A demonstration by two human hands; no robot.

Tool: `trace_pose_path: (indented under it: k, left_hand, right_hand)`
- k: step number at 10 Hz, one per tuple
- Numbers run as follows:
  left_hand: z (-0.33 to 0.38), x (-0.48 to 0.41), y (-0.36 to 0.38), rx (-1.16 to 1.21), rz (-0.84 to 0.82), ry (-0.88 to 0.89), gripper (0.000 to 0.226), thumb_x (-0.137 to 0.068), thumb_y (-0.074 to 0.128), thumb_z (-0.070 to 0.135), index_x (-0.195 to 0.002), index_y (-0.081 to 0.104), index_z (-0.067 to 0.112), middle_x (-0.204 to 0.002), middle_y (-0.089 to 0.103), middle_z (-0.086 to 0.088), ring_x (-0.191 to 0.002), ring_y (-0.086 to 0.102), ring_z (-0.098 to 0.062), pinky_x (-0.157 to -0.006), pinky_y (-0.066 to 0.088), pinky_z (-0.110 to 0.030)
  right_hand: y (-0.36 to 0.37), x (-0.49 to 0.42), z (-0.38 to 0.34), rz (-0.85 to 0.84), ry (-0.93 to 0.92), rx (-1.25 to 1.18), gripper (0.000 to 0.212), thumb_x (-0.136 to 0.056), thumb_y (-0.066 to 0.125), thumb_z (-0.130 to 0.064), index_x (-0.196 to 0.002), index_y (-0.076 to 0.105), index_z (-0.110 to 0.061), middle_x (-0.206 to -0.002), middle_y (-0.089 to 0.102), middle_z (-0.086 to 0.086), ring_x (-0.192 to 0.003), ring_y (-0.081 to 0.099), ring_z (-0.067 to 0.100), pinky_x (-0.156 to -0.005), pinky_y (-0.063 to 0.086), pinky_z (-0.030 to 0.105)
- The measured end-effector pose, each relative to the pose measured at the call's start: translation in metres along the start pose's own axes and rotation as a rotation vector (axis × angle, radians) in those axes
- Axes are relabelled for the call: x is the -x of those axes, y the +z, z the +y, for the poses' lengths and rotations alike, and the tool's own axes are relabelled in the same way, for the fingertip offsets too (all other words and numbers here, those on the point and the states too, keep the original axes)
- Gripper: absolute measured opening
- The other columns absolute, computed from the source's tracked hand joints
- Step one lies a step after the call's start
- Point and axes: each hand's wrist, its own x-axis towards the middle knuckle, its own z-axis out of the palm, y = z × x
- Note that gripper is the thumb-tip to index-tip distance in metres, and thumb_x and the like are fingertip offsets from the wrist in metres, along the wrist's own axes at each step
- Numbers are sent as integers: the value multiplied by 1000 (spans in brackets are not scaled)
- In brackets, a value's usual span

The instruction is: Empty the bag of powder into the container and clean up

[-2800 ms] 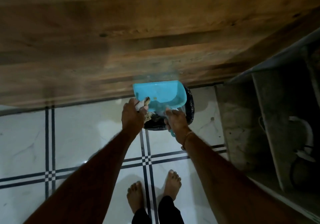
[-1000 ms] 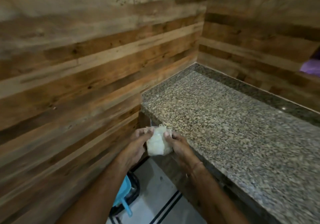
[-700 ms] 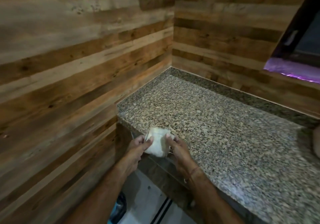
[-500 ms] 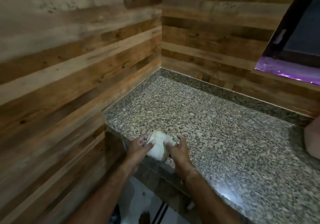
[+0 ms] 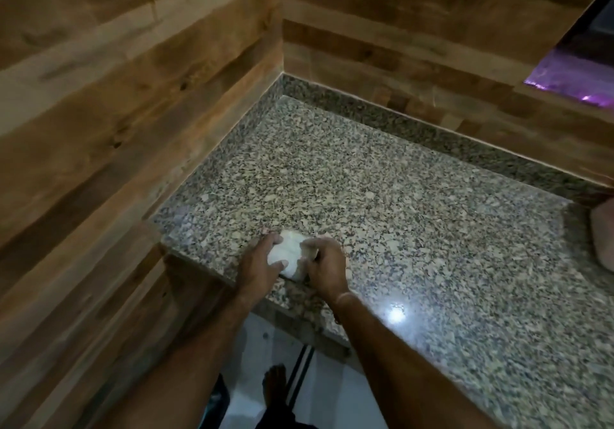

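Granite bench [image 5: 398,196] edge cut across nearest; just past that edge, left hand [image 5: 257,269] and right hand [image 5: 327,266] both curled round the white bag [image 5: 287,257], which rested on the stone. Opening it seemed the step; pouring next would need a container, none identifiable farther back.

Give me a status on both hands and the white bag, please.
Left hand and right hand both grip white bag. Bag at near edge of granite counter. Pinkish object far right, apart.
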Motion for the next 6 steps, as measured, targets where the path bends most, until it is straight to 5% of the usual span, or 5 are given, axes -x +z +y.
trace_pose_path:
  k: [1, 2, 4, 6]
  left_hand:
    - [-19, -7, 6, -92, -28, 61, 52, -75, 84, 18, -123, 65, 27, -124, 55, -8, -109, 57, -28, -85, 52, -35]
    - [-23, -11, 6, -154, -1, 112, 51, -75, 86, 23, -121, 64, 28, -124, 51, -6, -108, 55, -27, -85, 52, -39]
    - [-3, -20, 6, -253, 62, 113, 53, -81, 80, 42, -129, 61, 30, -134, 51, -8, -124, 45, -34, -101, 40, -48]
    - [50, -5, 33, -281, 86, 180, 54, -89, 77, 37, -136, 57, 20, -142, 49, -14, -131, 41, -36, -101, 39, -50]
  right_hand:
    - [2, 0, -3, -16, -25, 303, 36, -92, 73, -21, -128, 70, -22, -146, 54, 12, -131, 51, 32, -109, 42, 40]
    - [3, -3, 3, -16, -22, 343, 40, -92, 73, -32, -132, 67, -32, -161, 41, 6, -143, 39, 31, -117, 33, 44]
    - [-20, 0, 15, 75, -64, 253, 50, -94, 61, -50, -141, 57, -32, -154, 42, 6, -137, 44, 27, -111, 43, 50]
    - [-89, 20, 59, 168, -72, 197, 66, -92, 48, -65, -143, 57, -24, -144, 56, 6, -132, 51, 27, -107, 45, 52]
